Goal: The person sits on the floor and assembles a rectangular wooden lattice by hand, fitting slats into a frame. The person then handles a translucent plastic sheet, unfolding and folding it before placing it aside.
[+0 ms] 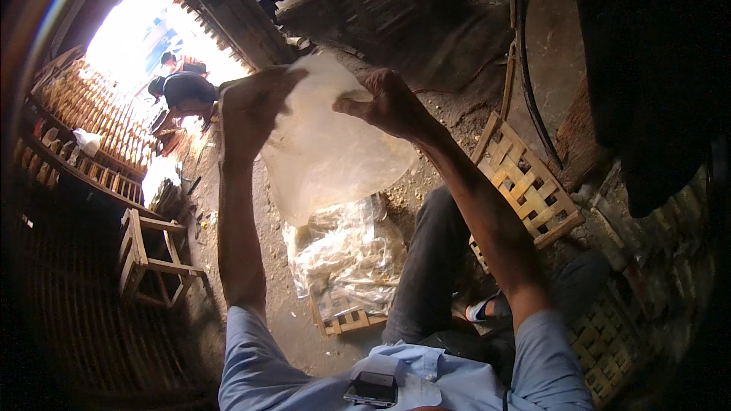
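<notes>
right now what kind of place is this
Probably a rustic craft workshop or drying yard. Woven bamboo racks stand by the bright opening, slatted bamboo trays lie on the dirt floor, and both hands hold up a thin translucent sheet.

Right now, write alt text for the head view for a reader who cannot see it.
Seen from above, a person's left hand and right hand hold up a translucent plastic bag between them. Below it, crumpled clear plastic lies on a small wooden slat crate on the dirt floor. Another person bends over in a bright doorway at upper left.
</notes>
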`<state>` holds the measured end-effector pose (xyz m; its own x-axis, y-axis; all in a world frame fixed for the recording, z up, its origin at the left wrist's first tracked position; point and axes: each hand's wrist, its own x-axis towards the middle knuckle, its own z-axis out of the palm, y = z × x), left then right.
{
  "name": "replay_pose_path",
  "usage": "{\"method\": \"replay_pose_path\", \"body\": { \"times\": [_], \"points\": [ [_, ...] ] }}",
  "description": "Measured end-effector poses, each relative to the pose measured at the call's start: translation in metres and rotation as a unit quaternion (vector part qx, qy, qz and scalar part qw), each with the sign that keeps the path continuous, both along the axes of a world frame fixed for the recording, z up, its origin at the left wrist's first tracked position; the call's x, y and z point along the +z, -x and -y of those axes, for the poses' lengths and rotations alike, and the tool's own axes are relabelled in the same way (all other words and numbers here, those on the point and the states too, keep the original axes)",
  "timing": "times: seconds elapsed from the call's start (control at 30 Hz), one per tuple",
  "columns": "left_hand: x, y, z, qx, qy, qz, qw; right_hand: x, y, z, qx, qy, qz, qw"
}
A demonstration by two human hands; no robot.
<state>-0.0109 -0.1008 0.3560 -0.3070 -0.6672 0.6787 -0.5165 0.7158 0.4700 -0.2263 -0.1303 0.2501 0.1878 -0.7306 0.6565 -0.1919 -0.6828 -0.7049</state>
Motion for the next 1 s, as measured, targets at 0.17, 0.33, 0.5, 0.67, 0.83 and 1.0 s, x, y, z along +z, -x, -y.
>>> {"method": "replay_pose_path", "body": {
  "times": [0.17,0.33,0.5,0.67,0.83,1.0],
  "points": [
    [0.011,-0.025,0.012,0.058,0.003,-0.085,0.995,-0.101,0.063,0.021,-0.046,0.002,-0.16,0.986],
    [-0.003,-0.037,0.011,0.095,-0.033,-0.084,0.991,-0.07,0.063,-0.001,-0.051,0.038,-0.202,0.977],
    [-0.009,-0.031,0.011,0.069,0.015,-0.095,0.993,0.007,-0.015,-0.004,-0.004,0.083,-0.067,0.994],
    [0.027,-0.062,0.022,0.211,0.242,0.066,0.945,-0.091,0.043,0.017,0.014,-0.033,-0.148,0.988],
    [0.014,-0.145,0.039,0.294,0.231,0.028,0.927,-0.147,0.122,0.007,-0.105,-0.224,-0.25,0.936],
    [-0.031,-0.251,0.081,0.393,0.212,0.073,0.892,-0.104,0.122,0.016,-0.002,-0.136,-0.04,0.99]
  ]
}}
